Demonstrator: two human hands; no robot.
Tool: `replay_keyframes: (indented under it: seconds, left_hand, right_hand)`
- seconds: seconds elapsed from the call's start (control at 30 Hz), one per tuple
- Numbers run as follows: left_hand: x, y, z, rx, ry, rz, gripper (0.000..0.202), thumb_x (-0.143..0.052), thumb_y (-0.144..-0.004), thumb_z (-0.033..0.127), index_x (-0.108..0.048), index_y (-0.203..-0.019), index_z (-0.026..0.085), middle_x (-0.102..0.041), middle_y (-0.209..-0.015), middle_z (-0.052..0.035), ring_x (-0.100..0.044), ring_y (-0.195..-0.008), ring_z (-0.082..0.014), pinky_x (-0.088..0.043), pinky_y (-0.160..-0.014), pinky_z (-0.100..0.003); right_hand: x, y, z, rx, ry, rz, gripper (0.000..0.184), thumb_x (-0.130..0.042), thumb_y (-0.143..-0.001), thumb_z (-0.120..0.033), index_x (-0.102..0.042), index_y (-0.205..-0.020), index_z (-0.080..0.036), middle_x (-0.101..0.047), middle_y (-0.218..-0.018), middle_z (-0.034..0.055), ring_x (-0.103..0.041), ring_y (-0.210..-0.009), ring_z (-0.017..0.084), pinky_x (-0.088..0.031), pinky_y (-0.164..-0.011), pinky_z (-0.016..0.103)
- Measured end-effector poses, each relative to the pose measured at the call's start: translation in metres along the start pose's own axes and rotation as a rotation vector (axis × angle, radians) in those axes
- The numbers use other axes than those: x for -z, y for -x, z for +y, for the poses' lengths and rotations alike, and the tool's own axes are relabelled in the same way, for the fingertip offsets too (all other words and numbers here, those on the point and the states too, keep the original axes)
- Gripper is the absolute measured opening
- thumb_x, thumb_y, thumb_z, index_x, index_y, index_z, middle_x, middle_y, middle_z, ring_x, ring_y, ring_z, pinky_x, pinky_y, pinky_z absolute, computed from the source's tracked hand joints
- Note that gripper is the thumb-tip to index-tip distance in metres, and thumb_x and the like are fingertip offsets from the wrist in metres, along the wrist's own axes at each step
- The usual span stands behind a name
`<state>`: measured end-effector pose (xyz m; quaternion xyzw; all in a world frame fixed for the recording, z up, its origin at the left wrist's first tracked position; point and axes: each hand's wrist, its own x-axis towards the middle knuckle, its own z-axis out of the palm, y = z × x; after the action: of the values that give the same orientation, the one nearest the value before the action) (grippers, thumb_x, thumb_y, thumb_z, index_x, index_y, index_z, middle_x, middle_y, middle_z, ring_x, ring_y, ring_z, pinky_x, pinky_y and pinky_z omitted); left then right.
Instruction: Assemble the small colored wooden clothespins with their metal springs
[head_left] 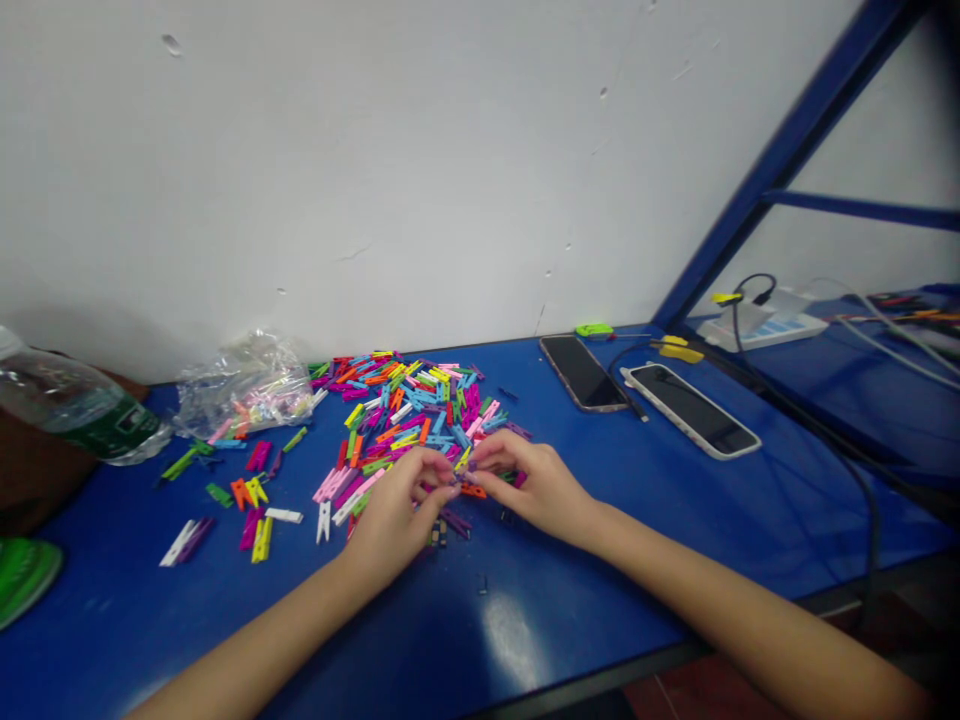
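Colored wooden clothespins heaped just beyond the hands, some between them.

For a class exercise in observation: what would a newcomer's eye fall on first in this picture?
The heap of small, brightly coloured clothespins stands out first, spread across the blue table. The left hand and right hand meet at its near edge, fingertips close together among the pins. To the right of the heap lie two smartphones, side by side.
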<state>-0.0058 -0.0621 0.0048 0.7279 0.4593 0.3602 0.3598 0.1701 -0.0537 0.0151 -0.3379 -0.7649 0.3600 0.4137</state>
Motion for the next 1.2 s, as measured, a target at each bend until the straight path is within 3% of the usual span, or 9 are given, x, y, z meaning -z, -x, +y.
replay_keyframes:
  seconds: [0.17,0.3,0.4,0.57,0.73,1.2]
  left_hand:
    - [-0.0021,-0.0001,-0.0010,0.048,0.143,-0.013,0.016,-0.052,-0.073,0.014,-0.043,-0.085,0.020,-0.055,-0.073,0.0019,-0.057,-0.064,-0.0110,-0.044,-0.056,-0.021]
    - [-0.0025,0.0004,0.0003,0.057,0.146,-0.019,0.015,-0.051,-0.074,0.013,-0.042,-0.084,0.020,-0.053,-0.072,0.0029,-0.055,-0.062,-0.0097,-0.043,-0.055,-0.020]
    - [-0.0027,0.0009,0.0015,0.061,0.137,-0.038,0.014,-0.050,-0.074,0.013,-0.042,-0.084,0.020,-0.052,-0.073,0.0027,-0.053,-0.061,-0.0093,-0.042,-0.052,-0.019]
    - [-0.0029,0.0012,0.0036,0.067,0.160,-0.053,0.014,-0.049,-0.075,0.012,-0.042,-0.084,0.020,-0.050,-0.073,0.0024,-0.052,-0.060,-0.0092,-0.043,-0.052,-0.019]
    - [-0.0024,0.0017,0.0051,0.052,0.143,-0.053,0.014,-0.049,-0.074,0.012,-0.042,-0.084,0.019,-0.050,-0.074,0.0019,-0.052,-0.060,-0.0093,-0.043,-0.053,-0.020]
    - [-0.0021,0.0017,0.0087,0.065,0.154,-0.041,0.015,-0.049,-0.073,0.012,-0.042,-0.084,0.019,-0.051,-0.074,0.0015,-0.052,-0.059,-0.0098,-0.043,-0.051,-0.020]
  right_hand:
    - [-0.0015,0.0011,0.0000,0.026,0.044,0.029,0.011,-0.054,-0.075,-0.019,-0.050,-0.085,-0.019,-0.061,-0.079,0.0015,-0.060,-0.071,0.011,-0.050,-0.066,0.023]
    - [-0.0031,0.0025,-0.0030,0.050,0.120,0.157,0.008,-0.056,-0.073,-0.020,-0.052,-0.080,-0.019,-0.060,-0.075,0.0010,-0.058,-0.068,0.012,-0.049,-0.061,0.022]
    - [-0.0036,0.0031,-0.0055,0.088,0.137,0.222,0.016,-0.056,-0.074,-0.018,-0.053,-0.090,-0.018,-0.061,-0.079,0.0023,-0.058,-0.070,0.011,-0.049,-0.063,0.021]
    - [-0.0036,0.0023,-0.0080,0.218,0.218,0.193,0.013,-0.057,-0.073,-0.014,-0.059,-0.086,-0.017,-0.064,-0.079,0.0032,-0.059,-0.073,0.012,-0.047,-0.069,0.022]
    - [-0.0047,0.0020,-0.0071,0.233,0.210,0.162,0.011,-0.057,-0.073,-0.015,-0.059,-0.084,-0.016,-0.064,-0.077,0.0032,-0.059,-0.073,0.012,-0.046,-0.069,0.022]
    - [-0.0096,0.0038,-0.0034,0.294,0.296,0.229,0.008,-0.056,-0.073,-0.014,-0.058,-0.080,-0.017,-0.063,-0.072,0.0024,-0.059,-0.071,0.013,-0.047,-0.066,0.023]
